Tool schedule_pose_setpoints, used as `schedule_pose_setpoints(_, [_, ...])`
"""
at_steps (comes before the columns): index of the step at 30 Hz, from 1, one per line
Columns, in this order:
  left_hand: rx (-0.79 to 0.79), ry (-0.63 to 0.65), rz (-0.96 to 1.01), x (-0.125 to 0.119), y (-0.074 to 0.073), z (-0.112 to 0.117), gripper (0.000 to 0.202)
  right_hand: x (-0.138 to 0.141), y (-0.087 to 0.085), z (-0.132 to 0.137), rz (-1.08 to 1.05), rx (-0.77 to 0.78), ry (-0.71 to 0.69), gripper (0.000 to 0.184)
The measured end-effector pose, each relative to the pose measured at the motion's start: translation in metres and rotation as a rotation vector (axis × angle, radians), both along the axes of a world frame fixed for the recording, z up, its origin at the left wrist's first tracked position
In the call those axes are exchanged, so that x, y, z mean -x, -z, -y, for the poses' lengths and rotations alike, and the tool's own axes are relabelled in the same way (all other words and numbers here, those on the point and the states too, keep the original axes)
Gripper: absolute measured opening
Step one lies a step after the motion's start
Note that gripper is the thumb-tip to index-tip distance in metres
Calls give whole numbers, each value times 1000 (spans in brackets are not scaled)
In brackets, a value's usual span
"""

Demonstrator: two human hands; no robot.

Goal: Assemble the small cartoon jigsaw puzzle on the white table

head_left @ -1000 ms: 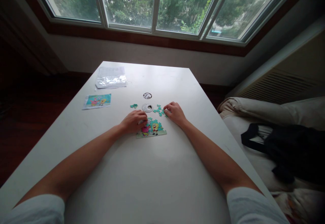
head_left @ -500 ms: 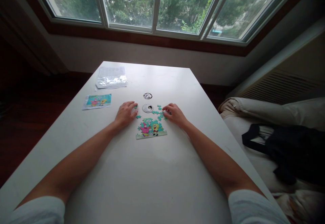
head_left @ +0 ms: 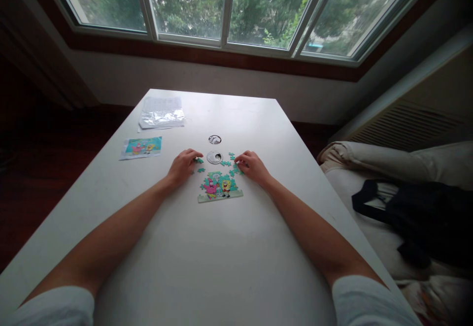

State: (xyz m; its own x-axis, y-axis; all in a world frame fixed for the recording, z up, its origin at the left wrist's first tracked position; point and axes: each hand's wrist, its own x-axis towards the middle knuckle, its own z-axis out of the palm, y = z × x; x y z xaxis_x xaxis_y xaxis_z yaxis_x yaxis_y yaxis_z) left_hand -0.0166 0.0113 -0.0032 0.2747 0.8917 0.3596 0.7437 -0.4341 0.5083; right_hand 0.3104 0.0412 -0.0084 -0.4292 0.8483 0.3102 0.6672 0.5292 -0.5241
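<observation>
A partly joined cartoon jigsaw puzzle lies on the white table in front of me. Loose teal pieces are scattered just beyond it. My left hand rests to the puzzle's left, its fingers curled over a teal piece at its fingertips. My right hand sits at the puzzle's upper right, fingers bent and pinching among the loose pieces. Whether either hand has lifted a piece I cannot make out.
A round metal lid and a small tin stand beyond the pieces. A picture card and a plastic bag on paper lie at the far left. A black bag sits on cushions to the right.
My left hand left the puzzle's top edge, swung out to the left, then curled onto a loose teal piece. My right hand shifted slightly among the loose pieces.
</observation>
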Motion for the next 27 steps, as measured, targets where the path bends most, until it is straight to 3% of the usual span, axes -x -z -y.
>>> schedule_pose_setpoints(6, [-17,-131,-54,8,3,-7,27,-2,2,-1,-1,-9,-15,18])
schedule_pose_setpoints(13, [14,-147,-69,8,1,-7,20,-1,1,0,-3,-9,-17,17])
schedule_pose_setpoints(17, [-16,-69,-64,5,-6,-4,12,-1,0,1,-6,-9,-19,17])
schedule_pose_setpoints(21, [12,108,-145,3,-13,1,7,-1,1,0,-1,-11,-24,17])
schedule_pose_setpoints(27, [-11,259,-224,3,-18,5,13,-2,3,0,10,-15,-20,17])
